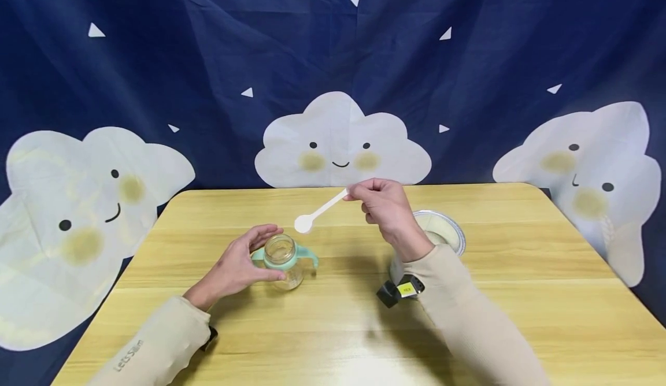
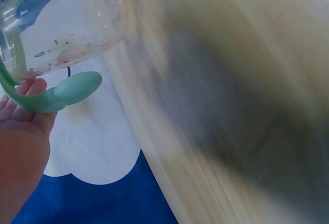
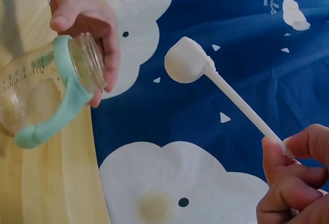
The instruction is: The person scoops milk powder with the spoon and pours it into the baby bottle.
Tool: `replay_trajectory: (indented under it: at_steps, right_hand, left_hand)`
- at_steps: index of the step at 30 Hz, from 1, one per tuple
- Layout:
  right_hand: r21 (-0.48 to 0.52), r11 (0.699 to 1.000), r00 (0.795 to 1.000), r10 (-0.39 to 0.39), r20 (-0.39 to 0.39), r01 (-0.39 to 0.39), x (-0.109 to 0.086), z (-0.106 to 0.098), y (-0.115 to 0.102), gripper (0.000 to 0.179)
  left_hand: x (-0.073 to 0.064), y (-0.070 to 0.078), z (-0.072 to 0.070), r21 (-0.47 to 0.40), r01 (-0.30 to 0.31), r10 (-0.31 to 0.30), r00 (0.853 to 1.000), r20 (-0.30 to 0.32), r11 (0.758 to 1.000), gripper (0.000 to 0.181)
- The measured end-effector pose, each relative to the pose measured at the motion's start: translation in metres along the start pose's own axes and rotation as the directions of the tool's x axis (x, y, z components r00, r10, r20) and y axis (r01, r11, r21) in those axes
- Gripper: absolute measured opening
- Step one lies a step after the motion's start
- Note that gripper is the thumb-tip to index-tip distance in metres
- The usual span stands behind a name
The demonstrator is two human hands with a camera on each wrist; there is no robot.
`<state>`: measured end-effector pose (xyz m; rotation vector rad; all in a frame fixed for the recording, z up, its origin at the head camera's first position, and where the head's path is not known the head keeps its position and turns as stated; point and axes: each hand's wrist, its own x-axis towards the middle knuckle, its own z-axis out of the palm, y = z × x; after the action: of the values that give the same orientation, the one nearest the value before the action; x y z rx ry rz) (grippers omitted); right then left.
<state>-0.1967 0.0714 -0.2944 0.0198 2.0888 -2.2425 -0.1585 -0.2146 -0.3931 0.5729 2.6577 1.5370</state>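
My right hand (image 1: 382, 207) pinches the handle end of a white measuring scoop (image 3: 186, 62) between thumb and fingers. The scoop's bowl hangs in the air just right of and above a clear baby bottle (image 1: 291, 276), and white powder shows along its edge in the right wrist view. Uncapped, the bottle stands on the table with a mint-green collar and two handles (image 2: 77, 88). My left hand (image 1: 241, 262) curls round it, thumb in front and fingers behind. Partly hidden behind my right forearm is a tin (image 1: 455, 233) of pale powder.
Under everything lies a light wooden table (image 1: 322, 328). A dark blue curtain (image 1: 291, 39) with white smiling clouds hangs right behind its far edge. The tin stands to the right of the bottle.
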Motion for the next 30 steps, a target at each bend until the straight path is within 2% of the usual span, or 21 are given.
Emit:
replay_trajectory:
  at_steps: [12,19,30]
  right_hand:
    - [-0.004,1.000,1.000,0.029,0.003,-0.029,0.003,0.023,0.013,0.007]
    - [-0.010,0.999,0.999,0.048,-0.019,-0.049,0.005,0.029,0.022,0.007]
    - [-0.019,0.998,0.998,0.060,0.001,-0.060,0.006,0.035,0.035,0.007]
  left_hand:
    - [-0.001,-0.006,0.004,-0.007,0.000,0.000,0.999,-0.033,1.000,0.076]
    - [0.001,-0.009,0.006,-0.021,0.008,-0.009,0.999,-0.040,1.000,0.071]
    - [0.000,-0.010,0.006,-0.009,0.024,-0.024,0.999,-0.048,1.000,0.069]
